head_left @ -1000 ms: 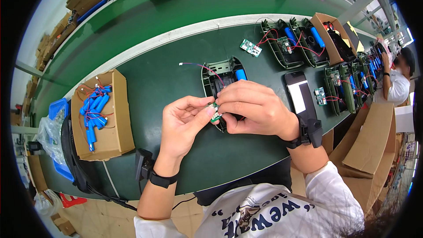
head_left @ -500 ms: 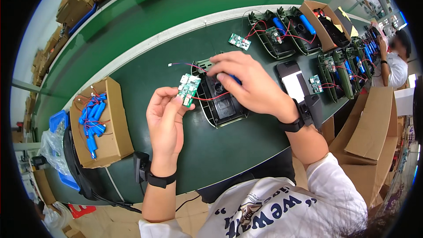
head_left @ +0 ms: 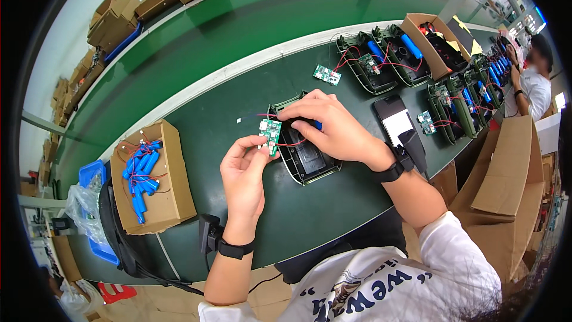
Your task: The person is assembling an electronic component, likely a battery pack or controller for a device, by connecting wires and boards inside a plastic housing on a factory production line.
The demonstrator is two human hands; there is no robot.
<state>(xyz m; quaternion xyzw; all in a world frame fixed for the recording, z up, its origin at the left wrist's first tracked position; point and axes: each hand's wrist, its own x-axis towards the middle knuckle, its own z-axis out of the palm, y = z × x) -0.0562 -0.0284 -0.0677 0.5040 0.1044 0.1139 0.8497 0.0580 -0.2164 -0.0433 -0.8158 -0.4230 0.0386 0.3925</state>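
Observation:
My left hand point(head_left: 244, 170) pinches a green circuit board point(head_left: 270, 136) by its lower edge, between thumb and fingers. Red wires run from the board toward a dark green plastic housing half point(head_left: 310, 161), which lies open side up on the bench. Over the housing's upper part, my right hand point(head_left: 333, 125) has its fingers curled and its thumb bent in close. A blue battery cell point(head_left: 317, 125) peeks out beneath that hand, mostly hidden. A thin wire with a white plug point(head_left: 239, 120) sticks out leftward from near its fingertips. What those fingers hold is hidden.
A cardboard box of blue batteries point(head_left: 185, 203) stands at left. Wired housings point(head_left: 366, 62), a loose board point(head_left: 327, 74) and a phone point(head_left: 394, 116) lie to the right. Beyond are a box of parts point(head_left: 438, 45) and a person point(head_left: 530, 86). A large carton point(head_left: 506, 173) stands lower right.
My left hand has brought the circuit board a little closer to the housing and my right fingers. The right hand stays over the housing. The whole view has shifted slightly.

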